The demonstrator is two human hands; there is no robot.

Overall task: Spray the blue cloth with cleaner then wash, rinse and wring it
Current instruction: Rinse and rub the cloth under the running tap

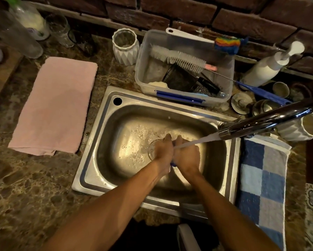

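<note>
Over the middle of the steel sink [101,134], my left hand [163,151] and my right hand [187,154] are pressed together, both closed around the blue cloth [172,163]. Only a small blue sliver of it shows between the wrists; the rest is hidden inside the fists. A stream of water [197,141] runs from the chrome tap [260,122] at the right straight onto my hands. Wet drops and bubbles lie on the sink floor around the drain.
A pink towel [56,105] lies on the marble counter to the left, a blue checked towel [262,178] to the right of the sink. Behind it stands a clear plastic tub [184,69] of brushes, a white pump bottle [268,66], jars and metal cups.
</note>
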